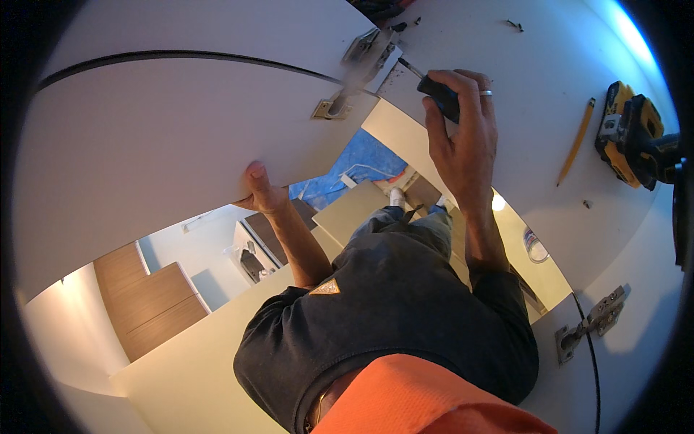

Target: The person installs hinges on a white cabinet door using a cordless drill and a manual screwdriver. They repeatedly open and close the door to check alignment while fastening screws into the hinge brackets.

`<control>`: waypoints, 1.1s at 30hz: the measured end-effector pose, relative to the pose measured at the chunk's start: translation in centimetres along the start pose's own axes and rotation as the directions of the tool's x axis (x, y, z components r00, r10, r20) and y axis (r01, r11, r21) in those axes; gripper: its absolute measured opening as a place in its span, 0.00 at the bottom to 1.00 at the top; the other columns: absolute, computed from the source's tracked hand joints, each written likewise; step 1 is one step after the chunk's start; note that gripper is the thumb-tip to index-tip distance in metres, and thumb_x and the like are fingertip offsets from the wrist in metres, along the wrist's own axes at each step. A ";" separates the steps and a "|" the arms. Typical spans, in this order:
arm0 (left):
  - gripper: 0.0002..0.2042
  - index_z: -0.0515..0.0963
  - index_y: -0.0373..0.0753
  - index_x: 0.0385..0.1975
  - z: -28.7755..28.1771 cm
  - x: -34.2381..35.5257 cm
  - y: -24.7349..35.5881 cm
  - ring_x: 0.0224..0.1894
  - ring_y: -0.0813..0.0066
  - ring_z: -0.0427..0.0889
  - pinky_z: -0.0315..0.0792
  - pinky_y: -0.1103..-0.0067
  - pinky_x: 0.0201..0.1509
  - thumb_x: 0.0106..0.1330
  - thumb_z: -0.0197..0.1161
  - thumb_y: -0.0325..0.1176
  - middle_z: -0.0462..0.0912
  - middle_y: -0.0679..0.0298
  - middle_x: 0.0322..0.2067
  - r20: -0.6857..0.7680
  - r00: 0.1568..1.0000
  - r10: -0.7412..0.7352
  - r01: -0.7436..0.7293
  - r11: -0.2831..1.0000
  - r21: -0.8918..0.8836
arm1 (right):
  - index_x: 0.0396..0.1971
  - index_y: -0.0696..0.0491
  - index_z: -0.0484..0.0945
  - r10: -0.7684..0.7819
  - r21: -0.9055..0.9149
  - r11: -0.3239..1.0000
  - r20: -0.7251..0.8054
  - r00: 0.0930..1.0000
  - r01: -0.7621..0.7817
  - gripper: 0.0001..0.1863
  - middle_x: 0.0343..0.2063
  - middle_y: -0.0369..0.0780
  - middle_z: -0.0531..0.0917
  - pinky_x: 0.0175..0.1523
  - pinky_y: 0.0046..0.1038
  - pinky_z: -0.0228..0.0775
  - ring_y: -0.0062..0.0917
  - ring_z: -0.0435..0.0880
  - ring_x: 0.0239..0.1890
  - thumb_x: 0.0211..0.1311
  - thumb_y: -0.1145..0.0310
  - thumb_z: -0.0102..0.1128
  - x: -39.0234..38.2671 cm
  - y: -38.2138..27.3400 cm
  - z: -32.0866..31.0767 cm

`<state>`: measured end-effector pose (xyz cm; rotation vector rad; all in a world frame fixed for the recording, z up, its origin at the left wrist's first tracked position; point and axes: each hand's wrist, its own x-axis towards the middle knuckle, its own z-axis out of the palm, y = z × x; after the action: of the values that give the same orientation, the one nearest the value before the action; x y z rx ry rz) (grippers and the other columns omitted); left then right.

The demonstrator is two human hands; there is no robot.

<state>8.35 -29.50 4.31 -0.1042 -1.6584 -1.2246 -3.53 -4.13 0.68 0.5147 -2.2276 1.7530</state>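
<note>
My left hand point(260, 189) grips the lower edge of a white cabinet door point(159, 145), thumb on its face. My right hand point(463, 134) is closed around the black handle of a screwdriver point(438, 92). The shaft points up and left, with its tip at a metal hinge point(370, 52) joining the door to a white panel point(535, 87). The hinge's cup end point(330, 108) sits in the door's corner.
On the white panel to the right lie a yellow and black power drill point(635, 137), a yellow pencil point(576, 142) and loose screws point(515, 25). A second hinge point(589, 322) shows at the lower right. A blue sheet point(361, 166) lies on the floor below.
</note>
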 end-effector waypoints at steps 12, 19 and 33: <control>0.18 0.79 0.35 0.47 0.4 -0.1 -0.5 0.38 0.68 0.84 0.83 0.66 0.49 0.58 0.74 0.31 0.84 0.60 0.39 -0.133 0.991 0.009 -0.013 1.000 -0.028 | 0.48 0.52 0.77 -0.083 0.064 0.994 -0.110 0.990 0.091 0.14 0.43 0.43 0.80 0.49 0.29 0.74 0.32 0.83 0.45 0.62 0.74 0.64 0.7 0.5 0.7; 0.20 0.79 0.36 0.47 0.5 0.6 -0.5 0.38 0.69 0.84 0.82 0.68 0.47 0.57 0.76 0.32 0.84 0.61 0.39 -0.072 0.997 0.029 -0.027 0.999 0.033 | 0.46 0.53 0.80 -0.097 0.160 0.980 -0.115 0.989 0.115 0.12 0.42 0.42 0.83 0.49 0.29 0.75 0.31 0.84 0.43 0.62 0.72 0.65 1.3 0.3 -0.1; 0.21 0.78 0.36 0.49 0.1 0.4 -0.9 0.39 0.71 0.84 0.80 0.72 0.48 0.57 0.76 0.32 0.84 0.61 0.41 -0.063 0.998 0.031 -0.028 0.999 0.042 | 0.46 0.51 0.80 -0.112 0.127 0.984 -0.134 0.985 0.129 0.12 0.41 0.41 0.83 0.49 0.29 0.77 0.30 0.85 0.45 0.63 0.74 0.64 1.5 0.5 0.1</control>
<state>7.56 -30.00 4.00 -0.0632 -1.6201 -1.1596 -5.10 -4.34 0.84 0.5393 -1.9605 1.8280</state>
